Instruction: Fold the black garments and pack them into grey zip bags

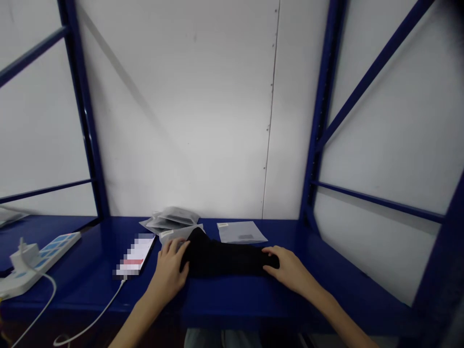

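A long black piece of cloth (228, 259), somewhat like a sock in outline, lies flat across the blue tabletop (239, 297) with one corner sticking up at its left end. My left hand (172, 263) grips that left end, fingers over the fabric and thumb toward me. At the opposite end, my right hand (286, 266) has the cloth between thumb and fingers. Just behind the fabric is a frosted plastic bag (166, 235), partly covered by my left hand and the cloth. Another frosted bag (241, 233) with a small label lies behind the cloth's middle.
Several more frosted bags (174, 215) are piled near the back wall (188, 121). To the left lie a phone (137, 253) on a white charging cable (97, 316) and a power strip (54, 251) holding a white plug (25, 256). Blue frame posts (313, 145) rise at the sides.
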### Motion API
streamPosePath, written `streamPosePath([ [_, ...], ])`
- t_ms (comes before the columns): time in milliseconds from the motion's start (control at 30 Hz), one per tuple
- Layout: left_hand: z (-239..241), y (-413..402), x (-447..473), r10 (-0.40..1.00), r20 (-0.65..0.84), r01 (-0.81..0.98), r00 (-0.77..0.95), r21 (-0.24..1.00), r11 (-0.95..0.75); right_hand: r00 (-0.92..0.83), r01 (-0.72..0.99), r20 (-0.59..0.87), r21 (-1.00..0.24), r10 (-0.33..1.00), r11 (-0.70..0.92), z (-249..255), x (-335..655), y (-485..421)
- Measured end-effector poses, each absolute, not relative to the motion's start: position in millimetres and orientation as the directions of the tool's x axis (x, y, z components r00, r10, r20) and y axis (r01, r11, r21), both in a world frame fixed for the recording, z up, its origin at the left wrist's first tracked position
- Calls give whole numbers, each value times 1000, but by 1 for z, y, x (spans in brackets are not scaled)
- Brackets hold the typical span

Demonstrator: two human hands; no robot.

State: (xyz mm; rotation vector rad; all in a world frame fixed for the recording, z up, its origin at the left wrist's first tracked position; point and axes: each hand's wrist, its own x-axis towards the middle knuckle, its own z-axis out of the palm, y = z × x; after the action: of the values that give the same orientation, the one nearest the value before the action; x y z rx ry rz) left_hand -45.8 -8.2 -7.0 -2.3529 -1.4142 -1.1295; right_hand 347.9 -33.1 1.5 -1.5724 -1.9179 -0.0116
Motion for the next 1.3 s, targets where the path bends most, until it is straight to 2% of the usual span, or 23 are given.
streamPosePath([
  [100,1,-10,-36,672,645,771,364,196,-605,-82,878,492,-375,867,297,11,346,-33],
  [233,16,-20,-32,634,671,650,385,291,-702,-117,850,590,-357,799,388,26,342,-48],
  [333,20,-39,-45,628,589,518,508,374,-770,-206,812,629,-317,750,489,33,347,-72],
  [400,18,-52,-58,651,463,472,602,451,-757,-308,782,550,-319,776,536,34,355,-90],
  [467,17,-61,-69,698,356,488,621,521,-700,-375,767,403,-371,835,523,33,364,-104],
  [533,21,-65,-73,750,312,520,584,566,-640,-370,770,285,-439,884,464,33,373,-111],
  [600,30,-63,-66,774,336,527,536,583,-618,-319,757,272,-503,908,416,36,377,-108],
  [733,50,-40,-27,719,445,505,535,514,-694,-208,728,367,-560,907,394,41,373,-77],
  [833,51,-11,3,649,427,511,629,401,-760,-236,771,337,-506,911,387,35,366,-48],
  [933,43,21,24,633,350,544,691,325,-774,-247,786,348,-473,904,397,32,362,-25],
  [1000,39,41,32,676,354,589,646,331,-737,-229,784,370,-478,901,395,35,362,-11],
  [1100,39,67,41,769,422,667,481,393,-633,-136,805,431,-477,892,352,42,364,15],
  [1167,37,79,47,801,446,707,399,407,-579,-44,843,455,-461,889,277,40,364,35],
  [1300,24,89,55,817,451,739,359,397,-544,95,877,427,-463,899,128,21,364,64],
])
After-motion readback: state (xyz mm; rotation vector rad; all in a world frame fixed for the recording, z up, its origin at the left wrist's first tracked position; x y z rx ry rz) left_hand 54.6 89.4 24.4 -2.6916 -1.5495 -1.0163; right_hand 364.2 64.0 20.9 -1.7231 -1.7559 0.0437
